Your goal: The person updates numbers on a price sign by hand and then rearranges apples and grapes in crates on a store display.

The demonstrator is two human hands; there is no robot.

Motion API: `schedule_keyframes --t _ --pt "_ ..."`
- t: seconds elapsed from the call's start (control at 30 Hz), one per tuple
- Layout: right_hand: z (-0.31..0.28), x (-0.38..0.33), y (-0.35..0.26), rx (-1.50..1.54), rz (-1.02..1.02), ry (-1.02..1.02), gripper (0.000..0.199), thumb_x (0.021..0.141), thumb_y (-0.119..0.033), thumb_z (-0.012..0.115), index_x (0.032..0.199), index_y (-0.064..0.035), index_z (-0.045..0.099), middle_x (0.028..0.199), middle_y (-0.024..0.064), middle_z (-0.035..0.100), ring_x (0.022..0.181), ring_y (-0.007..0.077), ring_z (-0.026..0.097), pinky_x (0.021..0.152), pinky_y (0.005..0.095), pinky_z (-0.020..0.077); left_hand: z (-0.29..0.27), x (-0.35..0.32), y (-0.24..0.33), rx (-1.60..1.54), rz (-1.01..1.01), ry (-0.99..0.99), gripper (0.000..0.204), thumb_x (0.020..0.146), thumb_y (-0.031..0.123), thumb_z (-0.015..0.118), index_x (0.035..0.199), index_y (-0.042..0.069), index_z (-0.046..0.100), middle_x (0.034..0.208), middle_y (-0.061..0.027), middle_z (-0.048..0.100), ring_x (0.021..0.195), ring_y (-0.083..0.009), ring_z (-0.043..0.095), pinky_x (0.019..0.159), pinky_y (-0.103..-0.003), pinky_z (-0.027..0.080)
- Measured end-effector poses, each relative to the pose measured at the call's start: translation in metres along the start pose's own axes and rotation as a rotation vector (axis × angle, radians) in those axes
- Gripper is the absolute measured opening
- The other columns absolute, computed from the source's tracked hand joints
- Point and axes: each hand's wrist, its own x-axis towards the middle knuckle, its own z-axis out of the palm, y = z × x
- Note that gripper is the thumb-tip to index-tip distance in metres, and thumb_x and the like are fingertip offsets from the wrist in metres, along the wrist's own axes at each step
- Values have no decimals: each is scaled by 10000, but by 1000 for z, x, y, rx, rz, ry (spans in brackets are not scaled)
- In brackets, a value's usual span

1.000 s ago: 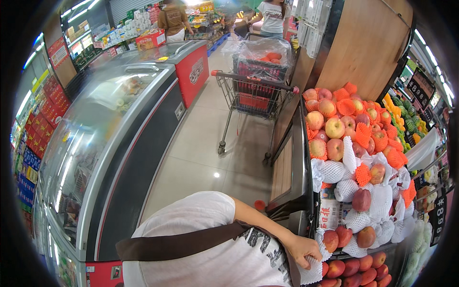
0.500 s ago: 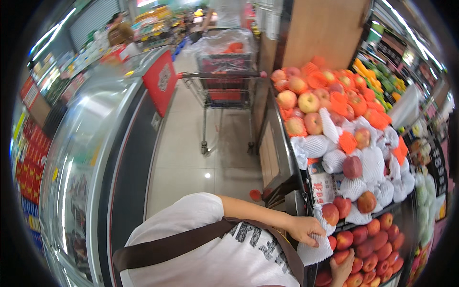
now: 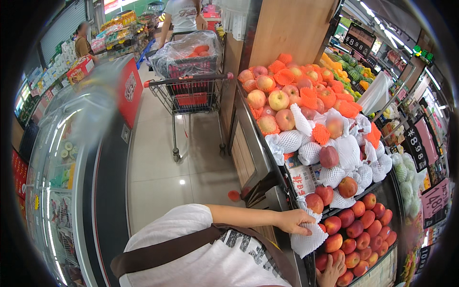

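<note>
At the lower edge, the person's right hand (image 3: 332,273) rests on glossy, smooth, round red-and-yellow fruits (image 3: 355,228), its fingers slightly parted over the nearest ones; whether they close around 1 of them I cannot tell. The fruits sit packed in a dark-walled tray, their skins deep crimson in places and blotched golden orange in others.

Just beyond, the person's left hand (image 3: 295,221) has its fingers pinched on soft white diamond-mesh foam netting (image 3: 306,242), at the near left corner of the tray. The netting looks crumpled, tapering upward past the hand; its inside is hidden.

Behind it, on the dark-sided fruit bench (image 3: 258,155), 2 larger bare red round fruits (image 3: 319,198) lie side by side near a printed paper sheet (image 3: 302,178). Next come white net-wrapped fruits (image 3: 351,149), bulging and closely set, then pale yellow-and-red apples (image 3: 278,100), some in bright orange foam nets.

Farther off, a metal wire shopping cart (image 3: 189,91) stands left of a tan wooden panel (image 3: 291,33), a white-shirted person (image 3: 183,16) behind it.
</note>
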Motion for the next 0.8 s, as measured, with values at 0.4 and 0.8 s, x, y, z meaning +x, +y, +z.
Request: schedule_keyframes --t 0.4,0.8 --pt "67 -14 42 168 -16 88 674 500 -312 778 1074 -61 531 1335 245 279 1233 479 229 990 539 281 21 -3 33 -218 -43 317 273 840 129 601 1081 6 560 927 -8 620 859 -44 526 758 -240 447" --pt "41 -15 27 146 136 -52 698 600 -406 751 1175 -88 517 1390 189 249 1300 381 197 953 507 320 61 -175 33 -270 -433 758 224 842 144 617 1013 4 586 887 -6 617 801 -72 554 732 -238 458"
